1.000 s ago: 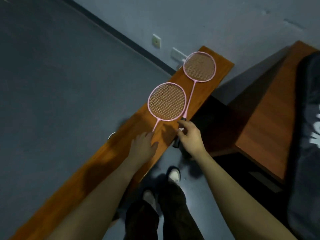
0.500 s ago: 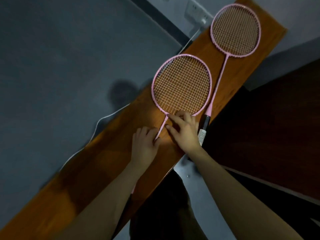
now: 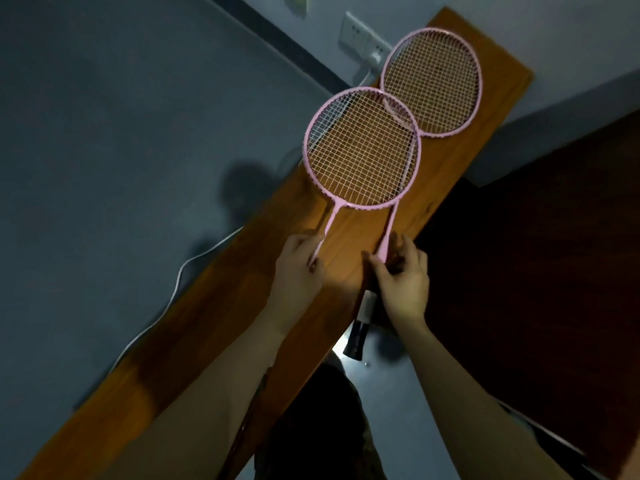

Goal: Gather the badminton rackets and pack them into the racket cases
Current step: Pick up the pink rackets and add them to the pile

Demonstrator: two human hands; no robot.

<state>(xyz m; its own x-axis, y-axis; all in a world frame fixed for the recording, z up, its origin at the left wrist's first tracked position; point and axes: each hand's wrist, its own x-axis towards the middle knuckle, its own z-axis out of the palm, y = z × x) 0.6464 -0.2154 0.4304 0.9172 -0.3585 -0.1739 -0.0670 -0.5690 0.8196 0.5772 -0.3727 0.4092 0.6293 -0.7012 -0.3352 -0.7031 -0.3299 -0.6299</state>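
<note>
Head view: no racket case shows here, so nothing can be said of what is packed. A long wooden bench (image 3: pixel 221 317) runs from lower left to upper right. Left of it lies grey floor, with a pale cable (image 3: pixel 180 282) trailing along the bench's left edge up toward a wall socket (image 3: pixel 360 39). The left hand (image 3: pixel 298 271) pinches the thin shaft of the near racket (image 3: pixel 362 150), whose pink head is raised over the bench and overlaps the lower left rim of the far racket (image 3: pixel 433 83). Whether the 2 heads touch cannot be told. The far racket's head lies at the bench's far end, and its shaft passes under the near head down to the right hand (image 3: pixel 401 275), whose fingers curl round it where it meets the grip. That dark grip (image 3: pixel 360 323), with a white band, sticks out past the bench's right edge. Right of the bench stands a darker wooden surface (image 3: pixel 536 237).
</note>
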